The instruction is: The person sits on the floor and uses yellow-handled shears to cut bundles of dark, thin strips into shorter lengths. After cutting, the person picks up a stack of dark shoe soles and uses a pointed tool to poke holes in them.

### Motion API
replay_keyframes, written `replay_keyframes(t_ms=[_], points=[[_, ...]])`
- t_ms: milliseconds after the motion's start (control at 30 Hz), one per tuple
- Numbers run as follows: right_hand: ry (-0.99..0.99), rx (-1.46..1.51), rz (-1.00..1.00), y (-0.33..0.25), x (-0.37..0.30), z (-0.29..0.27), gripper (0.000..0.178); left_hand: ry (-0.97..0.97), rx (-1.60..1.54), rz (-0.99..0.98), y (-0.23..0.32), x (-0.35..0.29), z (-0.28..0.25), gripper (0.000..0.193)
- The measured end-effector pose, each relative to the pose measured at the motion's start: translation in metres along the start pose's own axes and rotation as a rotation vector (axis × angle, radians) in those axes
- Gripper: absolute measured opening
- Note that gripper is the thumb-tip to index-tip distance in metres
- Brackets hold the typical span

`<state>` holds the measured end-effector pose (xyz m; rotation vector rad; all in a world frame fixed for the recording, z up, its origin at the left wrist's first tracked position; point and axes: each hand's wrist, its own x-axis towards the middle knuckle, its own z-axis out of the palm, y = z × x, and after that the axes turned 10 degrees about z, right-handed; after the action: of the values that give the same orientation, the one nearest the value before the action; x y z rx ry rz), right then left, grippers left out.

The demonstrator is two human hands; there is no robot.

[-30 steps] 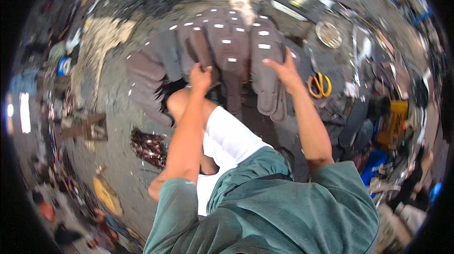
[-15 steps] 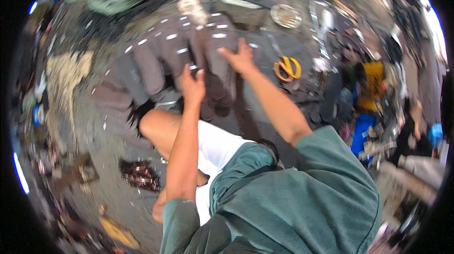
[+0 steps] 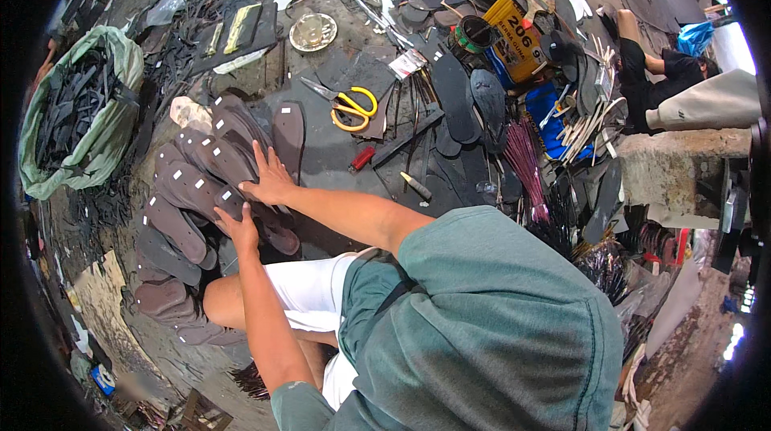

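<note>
Dark brown shoe soles (image 3: 178, 226), several with small white tags, overlap in a fanned pile around my bent knee. My right hand (image 3: 275, 182) reaches over the pile's right part with fingers spread; it appears to rest on the soles. Close below it, my left hand (image 3: 239, 229) has thumb and fingers apart beside a tagged sole (image 3: 231, 200); whether it touches that sole I cannot tell. One brown sole (image 3: 287, 136) lies at the pile's right end. Beyond it lie scissors with yellow handles (image 3: 353, 110), blades apart.
A green sack (image 3: 120, 70) of dark scraps stands far left. A round metal dish (image 3: 313, 33) lies ahead. To the right are black soles (image 3: 454, 98), a red lighter (image 3: 361, 160), a knife (image 3: 415, 186) and a yellow tin (image 3: 518, 38). Another person (image 3: 662, 74) sits far right.
The view has swung right and sharpened, so the pile appears farther left. My hands have come closer together, and my right hand has lowered toward the soles.
</note>
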<state>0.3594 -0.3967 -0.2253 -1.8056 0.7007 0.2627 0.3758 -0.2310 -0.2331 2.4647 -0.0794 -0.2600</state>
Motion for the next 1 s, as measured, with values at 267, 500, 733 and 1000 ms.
replay_keyframes(t_ms=[267,500,733,1000], points=[[0.235,0.101,-0.279,0.028,-0.009,-0.084,0.100,0.216,-0.186,0.143,0.001,0.036,-0.072,0.060],[0.739,0.088,-0.094,0.140,-0.088,-0.287,0.041,-0.029,-0.230,-0.128,-0.084,0.022,-0.156,0.042],[0.751,-0.416,0.317,0.268,-0.181,-0.328,0.039,-0.292,-0.163,-0.156,-0.035,0.005,-0.146,0.040],[0.943,-0.541,0.375,0.315,-0.216,-0.338,0.033,-0.288,-0.359,-0.314,-0.045,0.004,-0.167,0.047]])
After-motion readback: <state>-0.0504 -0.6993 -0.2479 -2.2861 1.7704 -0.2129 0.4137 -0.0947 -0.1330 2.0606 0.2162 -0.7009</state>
